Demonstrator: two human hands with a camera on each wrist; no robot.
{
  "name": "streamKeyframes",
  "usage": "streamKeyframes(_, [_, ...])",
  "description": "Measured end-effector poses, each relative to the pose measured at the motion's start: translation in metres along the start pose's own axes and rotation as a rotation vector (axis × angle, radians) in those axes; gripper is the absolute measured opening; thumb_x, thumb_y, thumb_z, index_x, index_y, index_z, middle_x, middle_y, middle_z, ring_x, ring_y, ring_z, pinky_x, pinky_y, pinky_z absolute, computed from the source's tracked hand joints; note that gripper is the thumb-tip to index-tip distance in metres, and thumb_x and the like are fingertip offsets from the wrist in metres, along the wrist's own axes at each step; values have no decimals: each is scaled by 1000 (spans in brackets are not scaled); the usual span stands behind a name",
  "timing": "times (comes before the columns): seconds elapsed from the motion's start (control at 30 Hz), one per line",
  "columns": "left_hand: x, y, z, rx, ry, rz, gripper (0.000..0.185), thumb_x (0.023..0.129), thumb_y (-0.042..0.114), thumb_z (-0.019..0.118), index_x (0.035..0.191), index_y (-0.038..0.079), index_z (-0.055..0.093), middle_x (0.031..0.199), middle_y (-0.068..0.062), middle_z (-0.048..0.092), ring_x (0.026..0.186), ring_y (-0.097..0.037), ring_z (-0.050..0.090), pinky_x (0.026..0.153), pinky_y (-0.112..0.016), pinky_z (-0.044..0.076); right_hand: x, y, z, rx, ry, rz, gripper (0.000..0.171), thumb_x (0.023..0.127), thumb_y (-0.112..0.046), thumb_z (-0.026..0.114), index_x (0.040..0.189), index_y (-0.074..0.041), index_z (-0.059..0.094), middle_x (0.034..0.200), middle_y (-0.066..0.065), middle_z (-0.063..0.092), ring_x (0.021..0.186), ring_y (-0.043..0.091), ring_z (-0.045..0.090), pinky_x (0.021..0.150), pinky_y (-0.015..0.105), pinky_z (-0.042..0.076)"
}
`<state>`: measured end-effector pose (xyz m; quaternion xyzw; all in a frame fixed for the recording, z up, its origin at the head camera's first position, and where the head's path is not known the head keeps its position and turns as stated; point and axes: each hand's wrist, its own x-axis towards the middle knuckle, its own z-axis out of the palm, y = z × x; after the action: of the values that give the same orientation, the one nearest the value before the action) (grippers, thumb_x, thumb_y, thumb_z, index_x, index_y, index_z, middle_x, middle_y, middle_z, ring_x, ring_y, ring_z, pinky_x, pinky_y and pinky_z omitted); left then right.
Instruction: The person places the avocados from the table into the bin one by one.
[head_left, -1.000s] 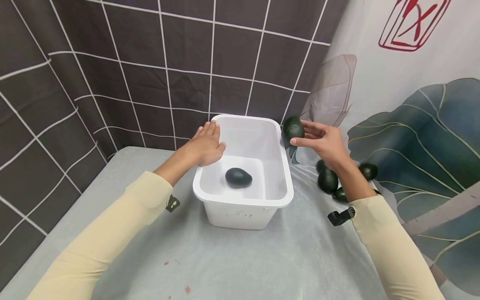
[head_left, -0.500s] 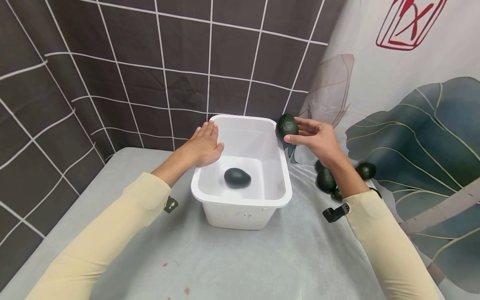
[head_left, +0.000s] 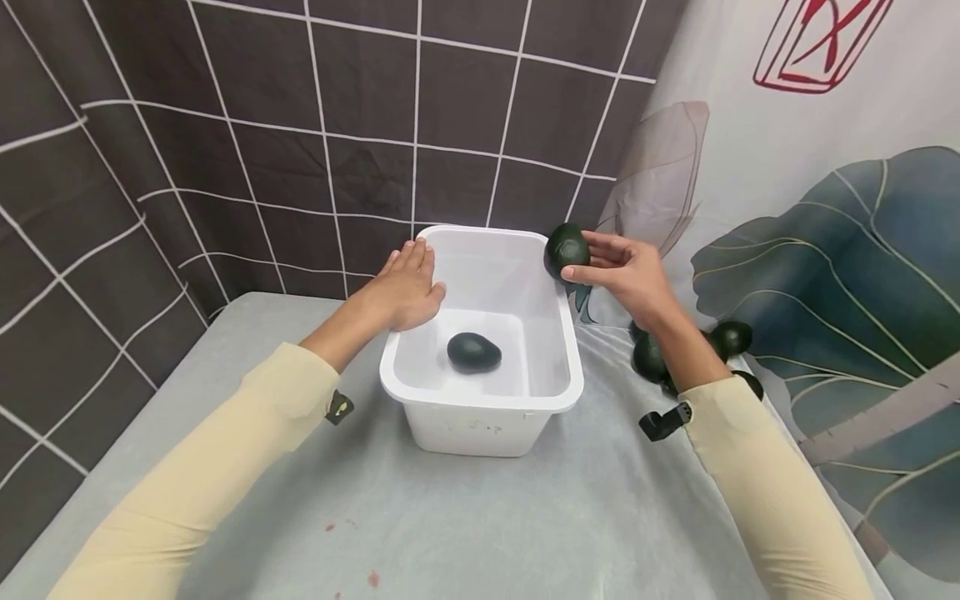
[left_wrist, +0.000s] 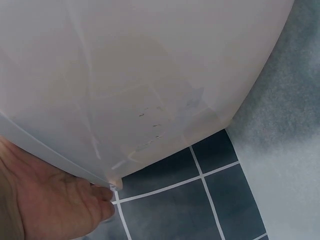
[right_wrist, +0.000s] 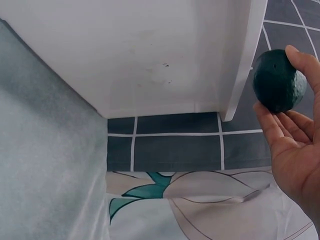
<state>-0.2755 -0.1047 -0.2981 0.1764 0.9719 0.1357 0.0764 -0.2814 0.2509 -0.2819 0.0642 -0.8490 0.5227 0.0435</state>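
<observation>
A white plastic tub (head_left: pixel 558 392) stands on the grey cloth, and one dark green avocado (head_left: pixel 474 352) lies on its floor. My right hand (head_left: pixel 626 271) pinches a second avocado (head_left: pixel 566 248) in its fingertips, just above the tub's far right corner; the right wrist view shows that avocado (right_wrist: pixel 278 81) beside the tub's rim (right_wrist: pixel 245 65). My left hand (head_left: pixel 405 287) rests flat on the tub's far left rim, fingers straight. In the left wrist view that hand (left_wrist: pixel 50 205) lies against the tub's outer wall (left_wrist: pixel 150 75).
Several more avocados (head_left: pixel 731 337) lie on the cloth right of the tub, partly hidden behind my right forearm. A dark tiled curtain hangs behind and to the left, a leaf-print curtain (head_left: pixel 825 217) to the right. Bare grey cloth (head_left: pixel 480 525) spreads in front.
My right hand has carried the avocado a little leftward, from beside the tub's far right corner to just over its rim. The left hand has stayed on the rim.
</observation>
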Motion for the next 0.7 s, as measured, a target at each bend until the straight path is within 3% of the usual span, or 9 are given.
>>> streamKeyframes(0.17, [-1, -1, -1, -7, -1, 1, 80, 118, 39, 25, 177, -9, 1, 189, -26, -12, 179, -40, -13, 147, -50, -8, 2, -1, 4, 13, 0, -7, 73, 92, -28, 96, 158, -15, 67, 152, 13, 74, 122, 4, 75, 102, 15, 59])
streamKeyframes(0.7, [-1, -2, 1, -11, 1, 9, 80, 118, 39, 25, 177, -9, 2, 189, -26, -10, 179, -41, -12, 147, -51, -7, 6, -6, 10, 84, -2, -37, 70, 91, -23, 97, 155, -14, 70, 140, 2, 80, 117, 2, 77, 99, 16, 61])
